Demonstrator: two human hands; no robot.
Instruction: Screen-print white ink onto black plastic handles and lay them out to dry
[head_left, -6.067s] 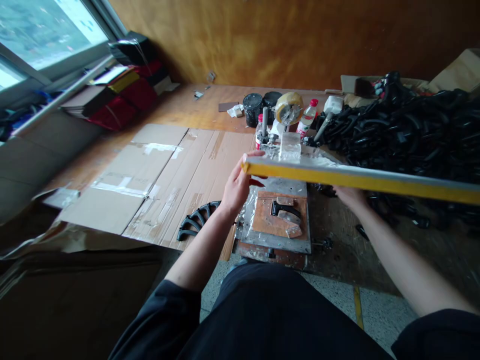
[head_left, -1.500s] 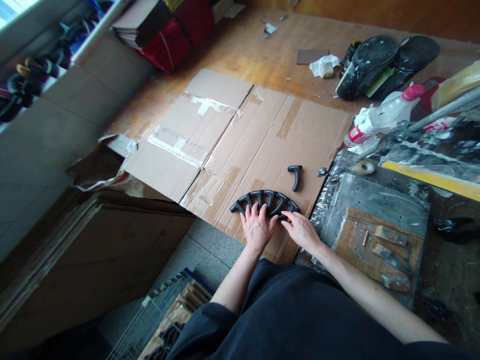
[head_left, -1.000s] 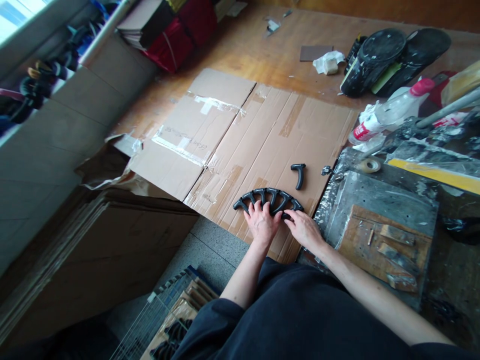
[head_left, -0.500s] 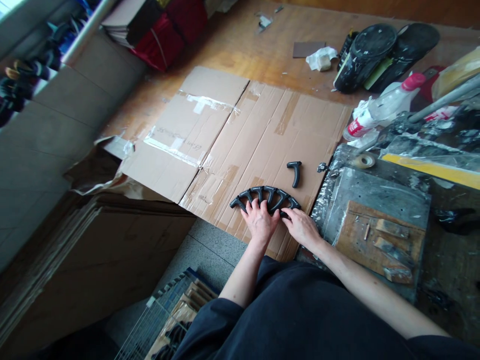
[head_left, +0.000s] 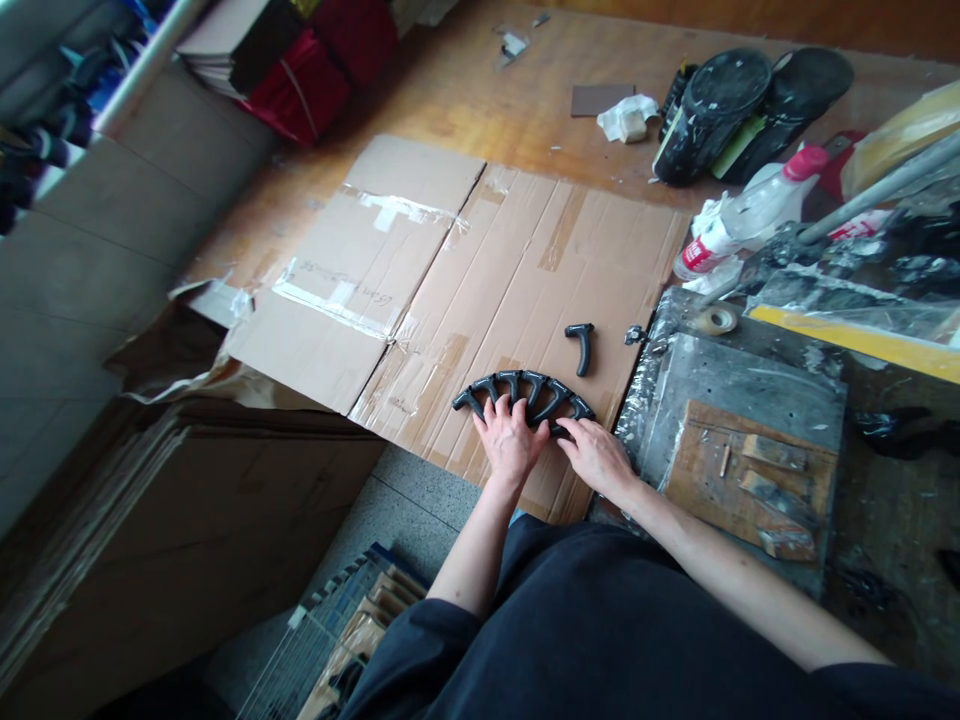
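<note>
Several black curved handles (head_left: pixel 509 382) lie side by side in a fan on the flattened cardboard (head_left: pixel 517 270), their wide ends forming an arc. My left hand (head_left: pixel 511 437) rests over the middle of the fan, its fingers spread and touching the narrow ends, which it partly hides. At the fan's right end, the fingers of my right hand (head_left: pixel 596 455) are bent against the lower part of a handle; its grip is partly hidden. A single black handle (head_left: pixel 582 348) of the same kind lies apart, beyond the fan.
Right of the cardboard are a grey plate (head_left: pixel 750 375) with wooden blocks (head_left: pixel 776 452), a tape roll (head_left: pixel 716 320) and a plastic bottle (head_left: pixel 739 235). Black containers (head_left: pixel 720 100) stand at the back. Folded cardboard (head_left: pixel 187 540) and a wire basket (head_left: pixel 300 650) are below left.
The view has shifted slightly, so everything sits a little farther left. Both hands stay at the fan of handles, and the single handle lies where it was.
</note>
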